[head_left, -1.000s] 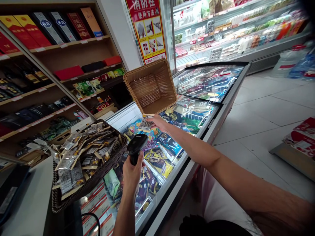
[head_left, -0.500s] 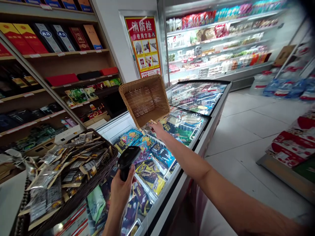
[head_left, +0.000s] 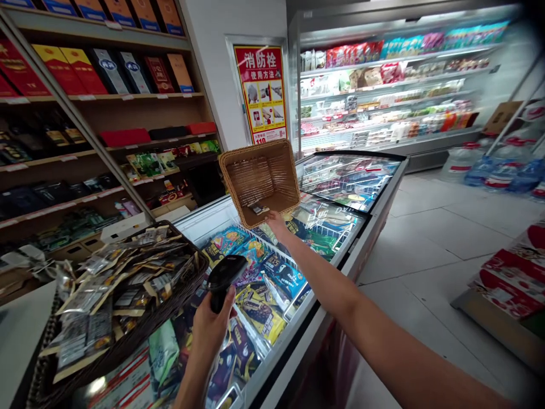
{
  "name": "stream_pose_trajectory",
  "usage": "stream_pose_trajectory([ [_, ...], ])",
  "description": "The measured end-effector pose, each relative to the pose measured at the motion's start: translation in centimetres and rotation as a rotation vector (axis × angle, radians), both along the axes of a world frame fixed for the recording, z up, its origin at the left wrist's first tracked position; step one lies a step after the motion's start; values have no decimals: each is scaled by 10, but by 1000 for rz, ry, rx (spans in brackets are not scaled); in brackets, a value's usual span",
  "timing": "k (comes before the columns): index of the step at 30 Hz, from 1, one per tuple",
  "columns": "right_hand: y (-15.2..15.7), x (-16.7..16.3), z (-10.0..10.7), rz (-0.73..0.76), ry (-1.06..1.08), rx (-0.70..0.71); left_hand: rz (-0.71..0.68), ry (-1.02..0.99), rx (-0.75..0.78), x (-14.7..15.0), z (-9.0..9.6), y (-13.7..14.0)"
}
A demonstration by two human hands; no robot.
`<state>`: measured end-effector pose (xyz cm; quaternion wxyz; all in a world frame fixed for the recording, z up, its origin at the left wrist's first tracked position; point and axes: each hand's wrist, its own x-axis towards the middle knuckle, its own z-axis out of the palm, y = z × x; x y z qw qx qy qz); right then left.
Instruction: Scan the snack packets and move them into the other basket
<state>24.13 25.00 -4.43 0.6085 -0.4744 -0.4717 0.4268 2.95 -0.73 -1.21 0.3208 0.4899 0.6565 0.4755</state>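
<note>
My left hand [head_left: 210, 324] is wrapped round the handle of a black barcode scanner [head_left: 227, 272], held above the freezer. My right arm reaches forward, and my right hand [head_left: 276, 222] is at the near rim of a tan wicker basket [head_left: 272, 153], its fingers loosely extended and nothing visible in them. Inside that basket, just beyond my fingertips, lies a small packet [head_left: 256, 209]. To the left, a dark woven basket [head_left: 164, 309] is heaped with clear-fronted packets [head_left: 96, 312]. Below my hands, bagged ice creams [head_left: 261, 309] lie in the freezer.
The chest freezer's metal edge [head_left: 293, 346] runs diagonally away from me. Shelves of boxes [head_left: 140, 105] stand at left, and a lit refrigerated display [head_left: 383, 85] at the back. On the right are water jugs [head_left: 504, 165] and red cartons [head_left: 511, 284] on the tiled floor.
The packet that was in my right hand at the basket's rim now lies inside the tan basket. My fingers have come away from it. The left hand keeps the scanner.
</note>
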Motion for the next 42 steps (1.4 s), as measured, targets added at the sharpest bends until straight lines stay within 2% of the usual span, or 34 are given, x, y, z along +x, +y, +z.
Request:
stream_pose_trajectory([
  [2, -9, -3, 0, -88, -71, -4, -16, -10, -7, -2, -2, 1],
  [4, -23, -14, 0, -82, -171, 55, -30, 0, 9, -2, 0, 0],
  [6, -40, -32, 2, 29, -277, 120, -15, 36, 25, -1, 5, -2],
  [8, -57, -55, 6, 211, -365, 194, 28, 88, 48, 1, 10, -5],
  [11, -74, -89, 19, 458, -463, 403, 88, 115, 120, 1, 17, -10],
  [13, -76, -109, 33, 542, -519, 520, 103, 83, 161, -1, 18, -12],
  [18, -69, -140, 68, 726, -675, 570, 119, 4, 185, -5, 16, -11],
  [20, -67, -144, 73, 763, -608, 585, 115, -3, 183, -5, 16, -10],
  [22, -65, -141, 71, 735, -436, 529, 114, -17, 185, -5, 16, -9],
  [24, -62, -130, 64, 670, -239, 406, 121, -53, 185, -5, 16, -8],
  [26, -59, -111, 54, 617, -61, 303, 126, -107, 189, -6, 15, -7],
  [29, -60, -75, 37, 587, 106, 234, 116, -188, 194, -7, 15, -4],
  [34, -62, -33, 13, 557, 220, 182, 92, -237, 153, -6, 12, -3],
  [36, -58, -28, 7, 522, 259, 157, 70, -233, 133, -5, 9, -2],
  [42, -46, -31, -2, 293, 175, 175, -6, -94, 98, -4, 3, -1],
])
